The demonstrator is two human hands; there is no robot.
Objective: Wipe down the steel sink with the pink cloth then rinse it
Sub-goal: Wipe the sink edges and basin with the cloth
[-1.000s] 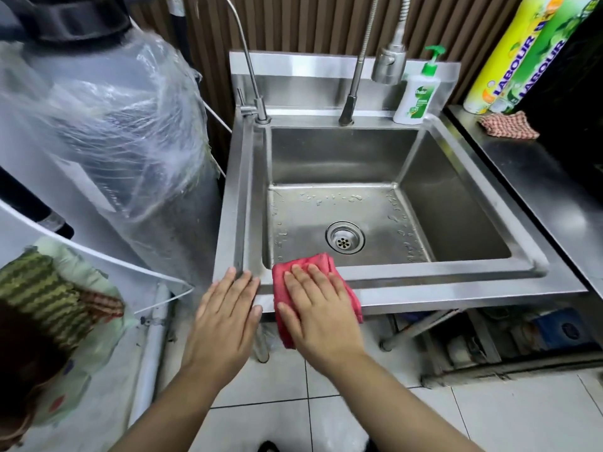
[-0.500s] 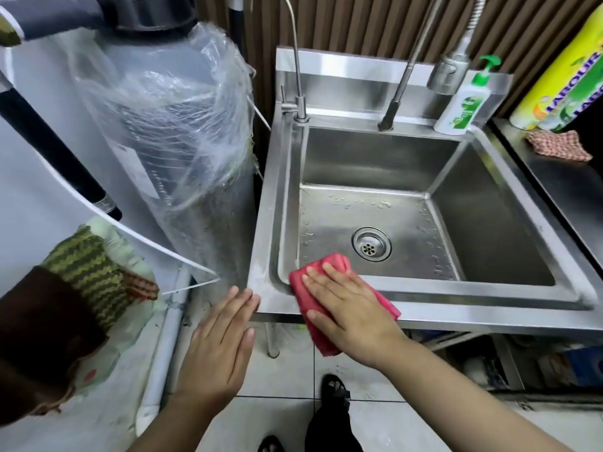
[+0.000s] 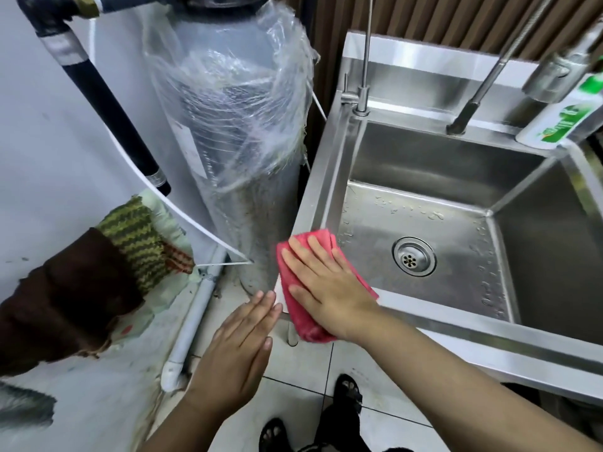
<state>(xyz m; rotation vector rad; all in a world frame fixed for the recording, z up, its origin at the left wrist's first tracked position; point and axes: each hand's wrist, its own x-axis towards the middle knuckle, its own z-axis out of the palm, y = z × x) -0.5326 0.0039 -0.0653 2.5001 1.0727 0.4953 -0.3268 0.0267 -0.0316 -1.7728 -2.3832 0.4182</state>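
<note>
Pressing pink cloth (image 3: 305,322) onto front-left rim corner of steel sink (image 3: 456,324) with right hand (image 3: 329,285), fingers straight. Holding nothing in left hand (image 3: 235,350), fingers extended, just beside cloth

Cloth (image 3: 301,318): pinkish red, plain. Sink (image 3: 456,324): silver-grey steel. Bottle (image 3: 567,122): white, green label. Knitted fabric (image 3: 137,243): olive and dark green zigzag stripes. Plain fabric (image 3: 65,305) touching it: dark brown. Wall slats (image 3: 440,24): brown, vertical ribbing. Pipe (image 3: 107,102): black. Floor tiles (image 3: 300,363): white.
</note>
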